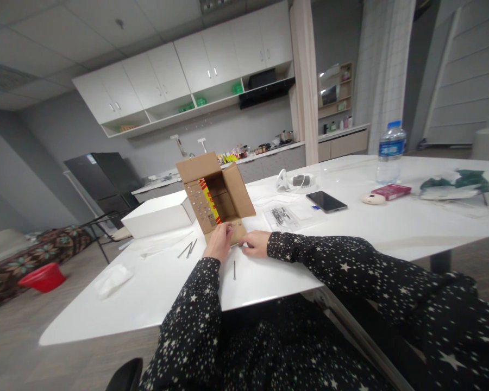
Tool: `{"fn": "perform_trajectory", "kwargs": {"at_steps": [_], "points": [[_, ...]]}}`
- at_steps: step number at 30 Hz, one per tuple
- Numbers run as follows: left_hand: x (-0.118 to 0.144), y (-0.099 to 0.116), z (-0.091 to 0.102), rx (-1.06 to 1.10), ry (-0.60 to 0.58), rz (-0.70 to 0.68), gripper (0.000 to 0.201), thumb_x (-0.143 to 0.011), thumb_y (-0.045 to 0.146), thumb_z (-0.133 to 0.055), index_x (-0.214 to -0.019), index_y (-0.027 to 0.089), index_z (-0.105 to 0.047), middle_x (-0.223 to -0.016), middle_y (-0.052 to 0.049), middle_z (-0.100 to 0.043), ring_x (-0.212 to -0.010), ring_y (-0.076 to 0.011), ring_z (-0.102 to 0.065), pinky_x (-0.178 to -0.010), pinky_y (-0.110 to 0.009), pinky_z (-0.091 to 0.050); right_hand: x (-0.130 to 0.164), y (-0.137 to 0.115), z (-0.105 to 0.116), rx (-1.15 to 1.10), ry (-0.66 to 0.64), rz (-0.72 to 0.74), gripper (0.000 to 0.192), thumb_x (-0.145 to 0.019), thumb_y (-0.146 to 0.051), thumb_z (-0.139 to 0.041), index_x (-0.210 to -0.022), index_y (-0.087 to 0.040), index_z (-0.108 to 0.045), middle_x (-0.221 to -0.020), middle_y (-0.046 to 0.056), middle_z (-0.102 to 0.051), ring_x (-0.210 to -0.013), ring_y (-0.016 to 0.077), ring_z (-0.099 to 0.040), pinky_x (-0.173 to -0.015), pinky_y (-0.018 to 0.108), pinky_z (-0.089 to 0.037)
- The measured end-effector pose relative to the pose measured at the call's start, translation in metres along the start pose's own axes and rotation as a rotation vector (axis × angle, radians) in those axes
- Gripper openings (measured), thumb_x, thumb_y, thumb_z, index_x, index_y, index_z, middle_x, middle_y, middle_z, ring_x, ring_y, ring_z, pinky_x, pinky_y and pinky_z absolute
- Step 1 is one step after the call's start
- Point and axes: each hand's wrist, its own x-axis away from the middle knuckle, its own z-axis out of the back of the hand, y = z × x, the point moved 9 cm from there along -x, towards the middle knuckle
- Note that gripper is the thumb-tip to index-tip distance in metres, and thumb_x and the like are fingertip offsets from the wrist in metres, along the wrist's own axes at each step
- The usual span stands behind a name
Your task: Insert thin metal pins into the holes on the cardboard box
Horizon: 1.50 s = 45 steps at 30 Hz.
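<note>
An open cardboard box stands tilted on the white table, its mouth facing me. Yellow-and-red tape runs down its left flap, among many small light pieces stuck on or lying there. My left hand is at the lower front flap, fingers bent and drawn together; what they hold is too small to make out. On the flap's right edge rests my right hand, fingers curled, with their contents hidden. A thin metal rod, perhaps a nail or screw, lies just in front of the hands.
Left are a white box, several thin rods and a crumpled tissue. Right lie a plastic bag, a phone, a white device with a cable, a maroon packet, a water bottle and a green-and-white item.
</note>
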Motion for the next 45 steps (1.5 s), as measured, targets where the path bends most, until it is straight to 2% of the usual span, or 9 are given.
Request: {"fn": "perform_trajectory", "kwargs": {"at_steps": [4,11,17,24,29,36,45], "points": [[0.001,0.003,0.001,-0.032,0.016,-0.039,0.033,-0.088,0.021,-0.039,-0.119,0.015,-0.048,-0.096,-0.009,-0.057,-0.091,-0.0183,-0.059,-0.087,-0.035,-0.047,-0.001,0.002,-0.001,-0.008,0.002,-0.011,0.032,-0.075,-0.024,-0.053,-0.101,-0.015,-0.068,-0.064,0.004,-0.066,-0.061,0.0146,-0.056,-0.059,0.024,-0.038],[0.002,0.008,0.005,-0.012,0.038,-0.054,0.019,-0.088,0.023,-0.039,-0.095,0.018,-0.056,-0.095,-0.008,-0.058,-0.089,-0.0184,-0.059,-0.084,-0.035,-0.048,0.0,0.001,-0.001,-0.01,-0.017,-0.032,0.032,-0.076,-0.024,-0.052,-0.102,-0.015,-0.067,-0.064,0.004,-0.065,-0.06,0.0147,-0.056,-0.058,0.023,-0.037],[0.002,0.01,0.01,-0.004,0.028,-0.008,0.021,-0.088,0.026,-0.039,-0.098,0.019,-0.056,-0.095,-0.007,-0.062,-0.089,-0.0184,-0.06,-0.082,-0.034,-0.048,0.0,0.002,-0.001,-0.003,-0.023,-0.036,0.033,-0.075,-0.023,-0.052,-0.103,-0.015,-0.067,-0.064,0.003,-0.065,-0.061,0.015,-0.056,-0.058,0.024,-0.037],[0.001,0.01,0.026,-0.044,0.161,-0.019,0.019,-0.085,0.029,-0.047,-0.091,0.019,-0.063,-0.085,-0.004,-0.058,-0.067,-0.0122,-0.056,-0.074,-0.029,-0.049,0.001,0.001,0.0,0.009,-0.02,-0.035,0.032,-0.076,-0.025,-0.052,-0.102,-0.016,-0.067,-0.065,0.002,-0.065,-0.061,0.0142,-0.056,-0.058,0.023,-0.038],[0.002,0.009,0.032,-0.047,0.213,0.0,0.015,-0.083,0.027,-0.05,-0.088,0.019,-0.062,-0.085,-0.004,-0.057,-0.065,-0.0109,-0.053,-0.072,-0.027,-0.048,0.0,0.001,-0.001,0.036,-0.018,-0.027,0.032,-0.076,-0.025,-0.052,-0.102,-0.016,-0.067,-0.071,0.004,-0.067,-0.065,0.0156,-0.058,-0.06,0.024,-0.039],[0.002,0.003,0.029,-0.057,0.212,0.003,0.018,-0.083,0.025,-0.049,-0.091,0.02,-0.065,-0.087,-0.004,-0.056,-0.068,-0.0108,-0.054,-0.072,-0.026,-0.049,0.001,0.0,0.0,0.02,-0.023,-0.021,0.032,-0.076,-0.025,-0.052,-0.103,-0.016,-0.067,-0.066,0.003,-0.066,-0.063,0.0141,-0.057,-0.06,0.022,-0.039],[0.001,-0.006,0.018,-0.076,0.17,0.007,0.027,-0.086,0.032,-0.046,-0.1,0.02,-0.066,-0.091,-0.006,-0.057,-0.074,-0.0139,-0.057,-0.077,-0.03,-0.05,0.001,0.001,0.001,0.022,-0.006,-0.027,0.032,-0.076,-0.025,-0.052,-0.103,-0.016,-0.068,-0.07,0.004,-0.067,-0.065,0.0152,-0.058,-0.062,0.023,-0.041]]}}
